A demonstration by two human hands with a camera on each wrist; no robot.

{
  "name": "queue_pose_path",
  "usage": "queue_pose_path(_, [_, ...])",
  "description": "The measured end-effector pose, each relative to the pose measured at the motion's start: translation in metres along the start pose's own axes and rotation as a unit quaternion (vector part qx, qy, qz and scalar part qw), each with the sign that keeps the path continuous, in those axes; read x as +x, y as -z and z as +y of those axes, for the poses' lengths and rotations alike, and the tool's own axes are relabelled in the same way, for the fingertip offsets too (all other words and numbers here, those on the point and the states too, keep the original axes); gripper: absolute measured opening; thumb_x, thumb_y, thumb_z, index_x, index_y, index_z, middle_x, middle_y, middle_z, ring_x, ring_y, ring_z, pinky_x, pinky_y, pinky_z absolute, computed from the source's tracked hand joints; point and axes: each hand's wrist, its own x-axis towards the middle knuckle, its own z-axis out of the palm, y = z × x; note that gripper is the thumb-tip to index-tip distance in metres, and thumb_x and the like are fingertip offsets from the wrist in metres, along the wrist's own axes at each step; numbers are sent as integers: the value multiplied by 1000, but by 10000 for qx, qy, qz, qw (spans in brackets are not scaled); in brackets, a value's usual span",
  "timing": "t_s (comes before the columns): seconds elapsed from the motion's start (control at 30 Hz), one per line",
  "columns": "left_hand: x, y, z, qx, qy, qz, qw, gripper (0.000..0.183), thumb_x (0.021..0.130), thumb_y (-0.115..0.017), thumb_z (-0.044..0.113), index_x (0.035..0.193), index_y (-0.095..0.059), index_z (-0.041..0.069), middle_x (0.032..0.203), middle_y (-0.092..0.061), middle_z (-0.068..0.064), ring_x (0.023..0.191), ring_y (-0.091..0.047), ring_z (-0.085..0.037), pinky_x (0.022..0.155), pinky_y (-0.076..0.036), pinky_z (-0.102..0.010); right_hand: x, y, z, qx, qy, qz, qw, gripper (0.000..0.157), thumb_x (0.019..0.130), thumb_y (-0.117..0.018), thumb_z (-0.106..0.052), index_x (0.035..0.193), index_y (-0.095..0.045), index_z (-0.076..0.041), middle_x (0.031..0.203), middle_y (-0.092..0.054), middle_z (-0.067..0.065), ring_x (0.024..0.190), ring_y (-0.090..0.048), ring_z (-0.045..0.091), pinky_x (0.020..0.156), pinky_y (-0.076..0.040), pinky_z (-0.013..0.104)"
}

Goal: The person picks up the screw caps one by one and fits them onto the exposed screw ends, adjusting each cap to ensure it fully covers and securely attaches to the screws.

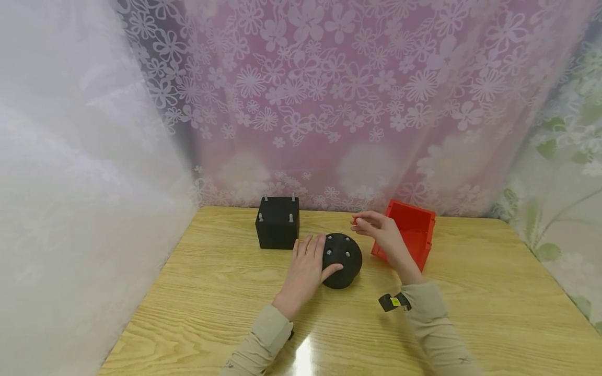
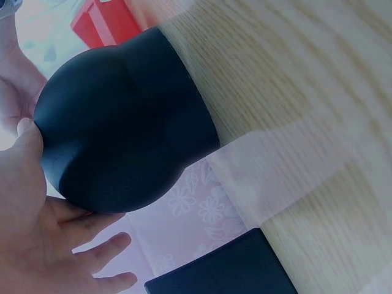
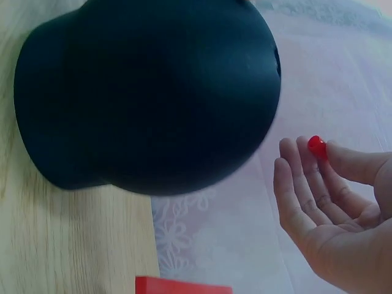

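Note:
On the table stands a black rounded piece (image 1: 342, 271), its domed body on a narrower base, with several small metal studs in its top. My left hand (image 1: 303, 269) rests against its left side, fingers spread and fairly straight, thumb across the near edge. In the left wrist view the fingertips (image 2: 113, 245) of that hand lie beside the dome. To the right, above the table, my right hand (image 1: 383, 235) pinches a small red cap (image 3: 316, 147) between thumb and fingertips. The cap looks hollow and is held apart from the black piece.
A black cube-like block (image 1: 277, 232) with upright metal studs at its top corners stands to the left. An open red bin (image 1: 425, 243) is tilted behind my right wrist. A flowered curtain (image 1: 329, 130) hangs along the back edge of the wooden table (image 1: 197, 292).

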Motion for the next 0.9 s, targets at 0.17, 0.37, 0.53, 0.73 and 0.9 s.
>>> queue_pose_path(0.17, [0,0,0,-7,-34,38,10000,83,95,-57,61,152,-42,2,147,-53,-15,141,-45,-34,116,-35,-58,5,-12,0,-235,227,-152,9994,40,103,-62,-25,131,-63,4,124,-67,25,110,-69,36,99,-53,43])
queue_pose_path(0.37, [0,-2,-1,-38,-61,116,9999,81,96,-58,59,151,-43,1,147,-53,-15,140,-45,-34,115,-35,-58,8,-23,-2,-478,465,-275,9974,35,102,-63,-21,127,-66,3,120,-69,22,108,-70,35,96,-55,40])
queue_pose_path(0.53, [0,-3,-1,-24,-88,120,9999,81,96,-58,59,151,-43,1,147,-53,-15,140,-46,-34,115,-35,-58,10,-29,-5,-910,730,-337,9926,30,99,-68,-18,122,-71,1,115,-73,17,103,-71,34,95,-56,49])
queue_pose_path(0.73, [0,-3,-2,-5,-132,194,9997,80,96,-59,57,150,-44,0,146,-54,-15,139,-47,-35,114,-37,-58,13,-33,-5,-1446,899,-428,9845,25,97,-71,-17,119,-75,-6,113,-74,12,105,-71,32,92,-58,49])
queue_pose_path(0.9, [0,-2,-2,-25,-135,179,9997,80,96,-59,58,149,-45,0,146,-54,-15,139,-47,-35,114,-37,-59,17,-37,-5,-2035,1044,-446,9725,24,95,-72,-14,118,-76,-6,113,-74,12,105,-72,31,90,-58,47])
